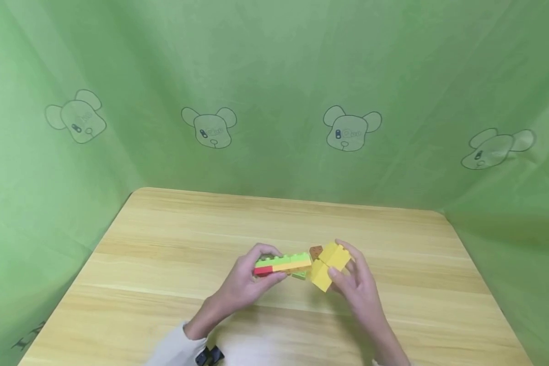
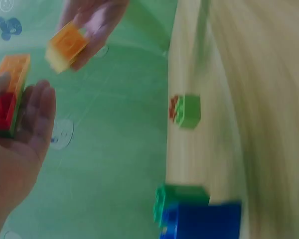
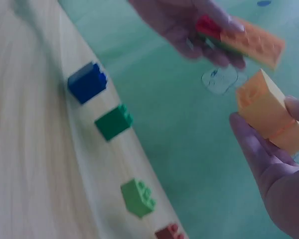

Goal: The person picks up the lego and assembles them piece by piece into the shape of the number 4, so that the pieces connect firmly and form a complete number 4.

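Observation:
My left hand (image 1: 244,280) grips a long stack of toy building bricks (image 1: 292,263), light green studded bricks on one face and orange-yellow with a red end on the other. A joined pair of yellow bricks (image 1: 330,265) is pinched in my right hand (image 1: 360,288), tilted, between thumb and fingers. Both pieces are above the table, close together. In the right wrist view the yellow pair (image 3: 269,112) stays apart from the stack (image 3: 246,41).
On the wooden table (image 1: 174,229) stand a brown brick (image 1: 316,251) and a light green brick (image 1: 299,275). A dark green brick (image 3: 113,122) and a blue brick (image 3: 86,82) show in the wrist views. Green cloth (image 1: 274,61) surrounds the table's back and sides.

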`<state>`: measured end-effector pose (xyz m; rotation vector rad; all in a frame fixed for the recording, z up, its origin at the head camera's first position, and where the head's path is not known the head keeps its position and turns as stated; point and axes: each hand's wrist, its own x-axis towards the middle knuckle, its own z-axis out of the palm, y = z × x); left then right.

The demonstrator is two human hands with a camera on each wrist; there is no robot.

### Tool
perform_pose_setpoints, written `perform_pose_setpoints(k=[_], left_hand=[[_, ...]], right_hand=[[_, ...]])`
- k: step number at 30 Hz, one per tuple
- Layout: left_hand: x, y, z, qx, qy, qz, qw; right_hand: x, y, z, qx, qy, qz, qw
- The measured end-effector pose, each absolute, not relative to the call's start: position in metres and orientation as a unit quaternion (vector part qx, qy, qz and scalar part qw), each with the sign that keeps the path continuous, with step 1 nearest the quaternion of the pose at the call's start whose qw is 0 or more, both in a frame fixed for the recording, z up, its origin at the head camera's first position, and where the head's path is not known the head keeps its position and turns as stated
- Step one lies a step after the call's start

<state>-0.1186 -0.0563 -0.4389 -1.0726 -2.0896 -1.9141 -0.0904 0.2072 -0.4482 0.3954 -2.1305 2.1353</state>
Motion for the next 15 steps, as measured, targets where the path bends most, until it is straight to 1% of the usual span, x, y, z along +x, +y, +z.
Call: perform_pose_setpoints(k=[4, 8, 12, 15], left_hand=[[-0.114, -0.042, -0.438, -0.301, -0.649, -0.697, 0.034], [-0.11, -0.031, -0.433, -0.251, -0.596, -0.762, -0.016], [-0.107, -0.026, -0.428, -0.219, -0.59, -0.776, -0.047], [-0.105, -0.024, -0.426, -0.211, -0.609, -0.763, -0.048]], right_hand=[[-0.088, 0.195, -0.439, 0.125, -0.671, 0.726, 0.081], [-0.084, 0.183, -0.433, 0.13, -0.647, 0.744, 0.103], [-0.081, 0.175, -0.431, 0.125, -0.636, 0.753, 0.115], [-0.079, 0.172, -0.431, 0.112, -0.639, 0.751, 0.121]])
